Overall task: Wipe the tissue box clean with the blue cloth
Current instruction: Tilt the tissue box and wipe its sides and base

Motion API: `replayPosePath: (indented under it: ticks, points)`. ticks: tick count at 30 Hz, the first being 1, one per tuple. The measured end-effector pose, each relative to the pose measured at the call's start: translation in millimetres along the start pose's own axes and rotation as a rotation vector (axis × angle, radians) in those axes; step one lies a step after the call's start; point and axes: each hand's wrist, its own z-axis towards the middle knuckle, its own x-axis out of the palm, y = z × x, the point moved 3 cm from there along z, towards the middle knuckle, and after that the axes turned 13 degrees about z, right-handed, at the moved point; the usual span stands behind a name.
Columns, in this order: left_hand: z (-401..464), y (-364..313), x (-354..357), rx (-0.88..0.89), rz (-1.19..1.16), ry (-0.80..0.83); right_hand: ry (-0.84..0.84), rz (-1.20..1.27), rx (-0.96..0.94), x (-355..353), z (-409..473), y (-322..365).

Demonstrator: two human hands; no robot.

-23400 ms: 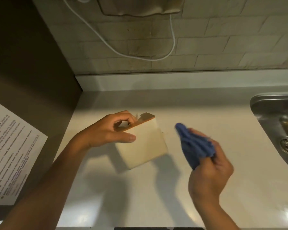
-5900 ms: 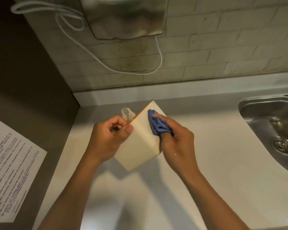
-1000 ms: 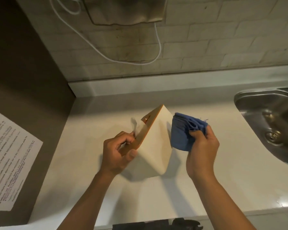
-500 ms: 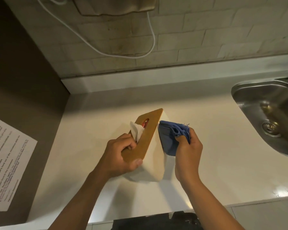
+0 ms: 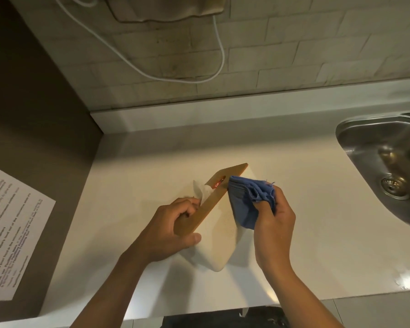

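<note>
the tissue box (image 5: pixel 219 242) sits tipped on the white counter (image 5: pixel 317 233), near the front edge, its wooden lid (image 5: pixel 208 202) turned up and to the left, with a white tissue (image 5: pixel 202 191) poking out of the slot in the lid. something small and red shows in that slot, too small to make out. the left hand (image 5: pixel 168 230) curls round the lid end of the box, thumb on the pale side and fingers over the wood. the right hand (image 5: pixel 273 227) clutches the bunched blue cloth (image 5: pixel 246 202) and presses it against the pale side just beside the lid's edge. half a second ago the cloth was at much the same spot and the box has barely turned; about six seconds ago it was up by the top corner. the steel sink (image 5: pixel 388 162) at the right holds only its drain (image 5: pixel 394 187). a printed sheet (image 5: pixel 12 235) is on the brown wall at the left, its print too blurred to read. a white cable (image 5: pixel 175 76) loops across the tiles
</note>
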Motion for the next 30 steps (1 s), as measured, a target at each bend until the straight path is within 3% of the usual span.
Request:
replayPosePath:
  ticks: [6, 13, 16, 21, 27, 30]
  points:
    - [2, 14, 0, -0.086, -0.079, 0.040, 0.001, 0.036, -0.009, -1, -5, -1]
    - [2, 34, 9, -0.037, -0.111, -0.099, -0.139, -0.102, -0.100, -11, -9, 6]
    - [2, 39, 9, -0.027, -0.113, -0.127, -0.031, -0.306, -0.197, -1, -18, 6]
    - [1, 45, 11, -0.053, -0.129, -0.200, 0.322, -0.625, -0.213, 29, -41, -19]
    - [1, 49, 2, -0.048, -0.125, -0.221, 0.521, -0.723, -0.387, 28, -71, -32]
    - [2, 46, 0, -0.006, -0.074, -0.181, 0.441, -0.736, -0.340, 17, -39, -20]
